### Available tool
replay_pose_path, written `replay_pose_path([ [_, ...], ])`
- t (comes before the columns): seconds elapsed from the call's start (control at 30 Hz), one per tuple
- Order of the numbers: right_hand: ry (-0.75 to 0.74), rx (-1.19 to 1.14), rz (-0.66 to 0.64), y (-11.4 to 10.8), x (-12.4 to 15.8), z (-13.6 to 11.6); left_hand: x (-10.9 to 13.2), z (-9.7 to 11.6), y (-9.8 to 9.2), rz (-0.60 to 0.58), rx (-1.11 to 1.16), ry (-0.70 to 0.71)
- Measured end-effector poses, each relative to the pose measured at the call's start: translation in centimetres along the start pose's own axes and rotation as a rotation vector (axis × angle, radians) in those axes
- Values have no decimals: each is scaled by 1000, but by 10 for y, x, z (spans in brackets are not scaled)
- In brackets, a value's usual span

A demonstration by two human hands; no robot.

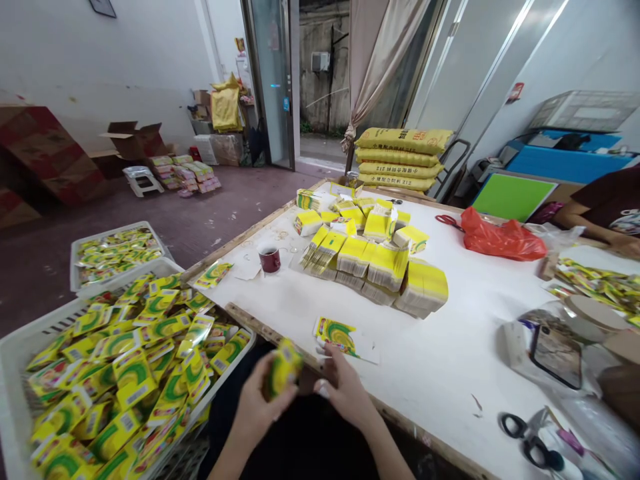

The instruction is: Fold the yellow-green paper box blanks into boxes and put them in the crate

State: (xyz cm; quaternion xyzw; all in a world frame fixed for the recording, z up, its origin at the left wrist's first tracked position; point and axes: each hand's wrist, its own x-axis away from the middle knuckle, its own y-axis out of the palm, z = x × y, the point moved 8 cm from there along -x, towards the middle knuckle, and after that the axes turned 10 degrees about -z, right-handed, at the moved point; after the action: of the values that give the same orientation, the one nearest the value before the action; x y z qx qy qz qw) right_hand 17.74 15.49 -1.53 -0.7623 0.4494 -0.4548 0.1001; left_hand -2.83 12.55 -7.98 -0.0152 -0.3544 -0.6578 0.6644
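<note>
In my left hand (257, 393) is a small yellow and green packet (285, 368), blurred by motion, pinched between thumb and fingers over my lap. My right hand (345, 390) hangs at the table's near edge with its fingers apart and nothing in them; something white shows on one fingertip. Just beyond its fingertips lies a flat yellow and green printed card (337, 335) on white paper. To the left, a white plastic crate (15, 360) is heaped with similar yellow and green packets (133, 373).
Stacks of folded yellow cartons (385, 260) stand mid-table behind a dark red mug (270, 259). At right are a red plastic bag (500, 237), a phone (556, 357), black-handled scissors (530, 440) and a co-worker's arm (590, 223). A second packet tray (120, 253) sits farther left.
</note>
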Motion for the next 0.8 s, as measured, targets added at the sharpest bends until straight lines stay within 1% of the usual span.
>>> replay_pose_path([
  [0.07,127,207,120,-28,-8,11,0,0,-46,345,357,62],
  [0.1,190,286,172,-41,-11,16,0,-3,-62,460,518,59],
  [0.13,246,347,212,-52,-14,21,0,-8,-71,533,645,21],
  [0.17,291,384,238,-60,-17,26,-1,-13,-74,566,737,-43],
  [0.23,363,435,263,-67,-21,33,-1,-25,-66,541,808,-215],
  [0.3,414,482,266,-67,-24,38,1,-37,-48,469,786,-357],
  [0.33,430,499,263,-66,-25,39,3,-42,-38,438,764,-407],
  [0.4,448,519,248,-64,-26,40,7,-52,-22,402,719,-461],
  [0.5,461,522,238,-63,-29,41,8,-57,-8,365,676,-477],
  [0.7,423,442,287,-61,-30,42,5,-51,1,305,604,-437],
  [0.8,385,355,342,-64,-27,43,8,-54,9,264,584,-427],
])
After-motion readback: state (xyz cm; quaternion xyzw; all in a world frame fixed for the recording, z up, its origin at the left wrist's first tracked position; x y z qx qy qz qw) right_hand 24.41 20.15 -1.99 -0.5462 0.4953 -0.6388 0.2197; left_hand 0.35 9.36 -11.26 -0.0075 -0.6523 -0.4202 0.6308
